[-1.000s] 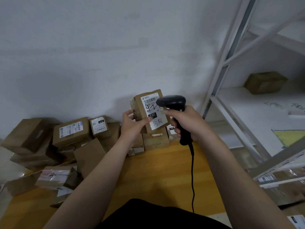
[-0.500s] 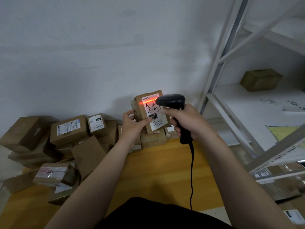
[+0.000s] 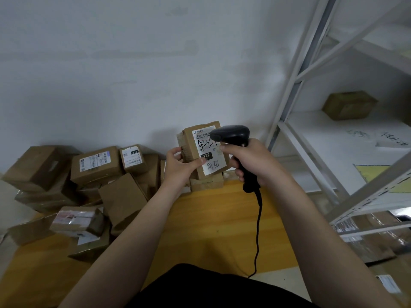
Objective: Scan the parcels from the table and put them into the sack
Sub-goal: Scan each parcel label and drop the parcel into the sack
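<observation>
**A:** What's different from half a second back?

**B:** The red scan line that lay across the top of the label has gone out. The small brown cardboard parcel with the white label [image 3: 201, 152] is otherwise where it was, held up over the far edge of the yellow wooden table [image 3: 211, 218], label facing the person.

**A:** And the hands?

**B:** The left hand [image 3: 178, 167] grips the parcel's left side, thumb on the front and fingers round the edge. The right hand [image 3: 251, 161] is wrapped round the handle of the black corded barcode scanner [image 3: 233, 134], its head just beside the label's right edge.

**A:** So the scan is done?

**B:** Probably; the light going out suggests the read was taken. Next comes the sack, which is out of view. The heap of brown cardboard boxes [image 3: 95, 165] on the left has yet to be scanned.
</observation>
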